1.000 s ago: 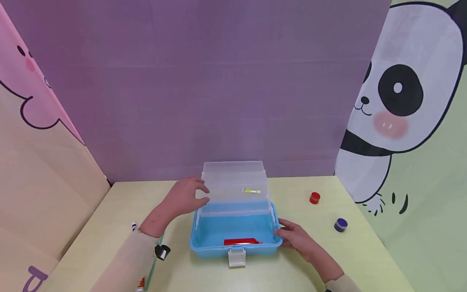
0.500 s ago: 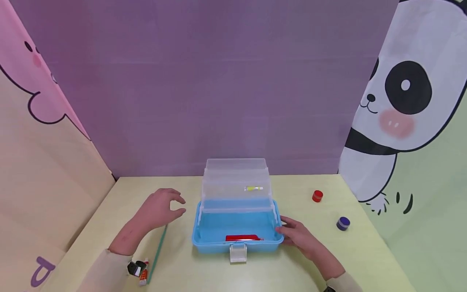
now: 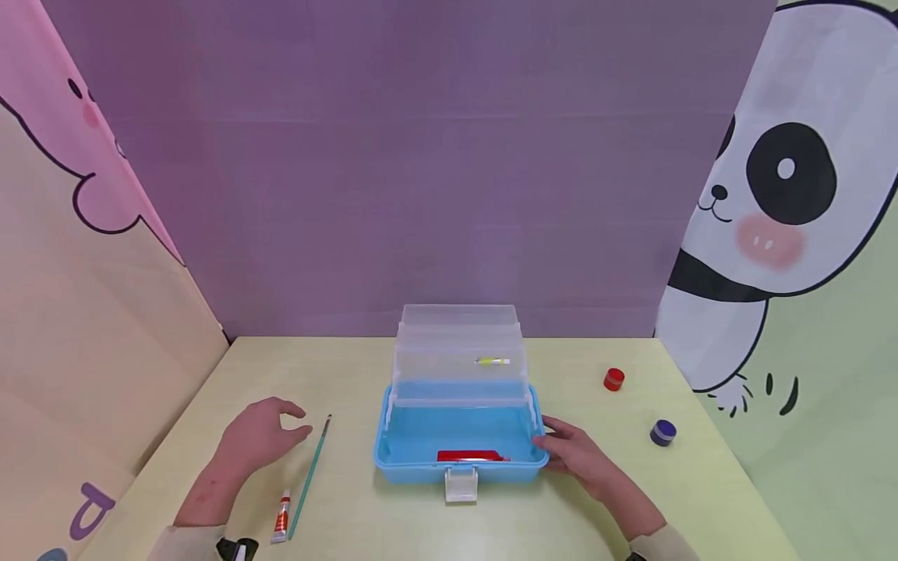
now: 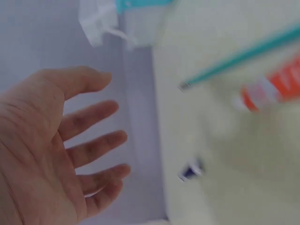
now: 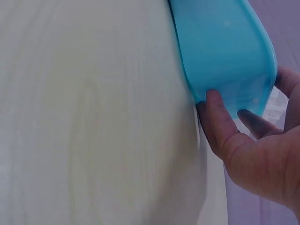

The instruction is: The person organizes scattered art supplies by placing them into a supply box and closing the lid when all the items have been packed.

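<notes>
Left grip (image 3: 256, 436) moved left, wide; right grip (image 3: 577, 458) holding one box (image 3: 414, 474); two jars (image 3: 613, 379).

A tilted purple rounded letter (image 3: 93, 510), either p or d, on the plain beige backdrop (image 3: 105, 351) at eight o'clock in the head view, markings too small to read on the slim orange-and-white tube (image 3: 281, 517) at seven o'clock

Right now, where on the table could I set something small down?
Two bare patches: between the brush and the box, and between the box and the red jar, beyond the right hand. It's crowded around the left hand, tube and brush, and where the right hand grips the box.
</notes>
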Demonstrator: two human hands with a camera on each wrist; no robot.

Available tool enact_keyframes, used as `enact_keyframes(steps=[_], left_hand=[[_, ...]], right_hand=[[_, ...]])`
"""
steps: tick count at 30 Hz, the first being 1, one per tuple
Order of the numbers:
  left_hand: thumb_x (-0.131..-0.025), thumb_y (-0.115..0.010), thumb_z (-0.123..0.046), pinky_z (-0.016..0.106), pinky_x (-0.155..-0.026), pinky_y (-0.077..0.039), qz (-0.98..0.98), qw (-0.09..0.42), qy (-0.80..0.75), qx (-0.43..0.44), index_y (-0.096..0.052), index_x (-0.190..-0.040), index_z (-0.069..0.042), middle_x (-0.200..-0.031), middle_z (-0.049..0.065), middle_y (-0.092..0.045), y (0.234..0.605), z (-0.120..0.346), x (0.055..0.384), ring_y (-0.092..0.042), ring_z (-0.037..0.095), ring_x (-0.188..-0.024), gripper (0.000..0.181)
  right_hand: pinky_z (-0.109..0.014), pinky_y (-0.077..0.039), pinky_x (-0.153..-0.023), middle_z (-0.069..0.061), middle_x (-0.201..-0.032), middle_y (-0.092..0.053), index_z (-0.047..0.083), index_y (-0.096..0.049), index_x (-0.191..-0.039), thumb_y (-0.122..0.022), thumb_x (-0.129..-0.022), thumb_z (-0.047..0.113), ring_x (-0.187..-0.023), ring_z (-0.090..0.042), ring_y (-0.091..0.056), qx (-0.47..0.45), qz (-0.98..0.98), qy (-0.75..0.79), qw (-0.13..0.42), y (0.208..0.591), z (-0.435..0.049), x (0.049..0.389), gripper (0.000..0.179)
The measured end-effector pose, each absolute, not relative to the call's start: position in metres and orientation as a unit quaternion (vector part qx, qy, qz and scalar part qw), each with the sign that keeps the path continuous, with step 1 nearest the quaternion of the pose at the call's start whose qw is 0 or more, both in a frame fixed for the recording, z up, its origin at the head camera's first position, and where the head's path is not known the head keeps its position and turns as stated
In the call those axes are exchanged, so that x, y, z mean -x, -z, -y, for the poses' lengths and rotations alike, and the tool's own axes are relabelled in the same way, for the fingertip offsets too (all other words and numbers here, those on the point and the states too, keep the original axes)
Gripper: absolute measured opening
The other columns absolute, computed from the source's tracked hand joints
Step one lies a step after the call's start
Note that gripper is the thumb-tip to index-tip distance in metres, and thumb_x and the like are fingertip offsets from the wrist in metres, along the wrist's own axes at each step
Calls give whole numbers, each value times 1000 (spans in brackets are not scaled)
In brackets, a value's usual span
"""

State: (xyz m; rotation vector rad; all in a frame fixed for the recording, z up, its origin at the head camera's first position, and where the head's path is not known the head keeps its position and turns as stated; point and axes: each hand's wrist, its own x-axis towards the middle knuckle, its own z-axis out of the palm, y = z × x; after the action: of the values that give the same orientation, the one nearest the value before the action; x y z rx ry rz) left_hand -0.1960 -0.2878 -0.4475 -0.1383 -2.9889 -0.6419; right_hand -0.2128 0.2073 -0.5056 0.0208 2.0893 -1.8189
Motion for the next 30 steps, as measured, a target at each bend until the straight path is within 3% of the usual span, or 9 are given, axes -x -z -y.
enact_keyframes(steps=[5,10,13,17,30], left_hand=[[-83,-70,-36,36,-51,-45,979,8,203,-25,-71,-108,-4,-100,16,-69,470,319,195,-62,22,-74,40],[-83,-68,-41,35,-45,-41,978,-5,196,-71,-70,-105,-2,-100,19,-69,478,333,192,-58,19,-65,45],[-82,-67,-49,34,-44,-37,977,-20,189,-98,-67,-88,-3,-72,8,-64,481,335,190,-53,19,-60,46],[-80,-66,-58,31,-45,-30,975,-30,182,-125,-50,-61,-12,-55,-1,-44,488,332,193,-42,18,-52,52],[-79,-66,-59,33,-47,-33,974,-33,160,-157,-43,-59,-10,-55,4,-41,492,324,206,-43,20,-51,58]], right_hand=[[-47,-53,-87,-25,-128,-54,-5,-35,-146,-65,-93,24,-103,-34,-64,1,-743,641,192,505,-206,211,67],[-47,-53,-86,-23,-127,-55,-5,-35,-146,-65,-93,24,-102,-33,-64,0,-746,638,192,505,-203,212,67],[-47,-53,-86,-22,-125,-57,-5,-35,-146,-66,-93,24,-101,-33,-64,1,-743,640,195,506,-203,214,68],[-47,-53,-86,-21,-122,-59,-6,-36,-145,-65,-93,23,-100,-34,-65,4,-740,645,188,507,-204,216,67],[-48,-53,-86,-24,-127,-56,-5,-35,-146,-65,-93,23,-102,-36,-64,-2,-744,645,178,505,-207,213,67]])
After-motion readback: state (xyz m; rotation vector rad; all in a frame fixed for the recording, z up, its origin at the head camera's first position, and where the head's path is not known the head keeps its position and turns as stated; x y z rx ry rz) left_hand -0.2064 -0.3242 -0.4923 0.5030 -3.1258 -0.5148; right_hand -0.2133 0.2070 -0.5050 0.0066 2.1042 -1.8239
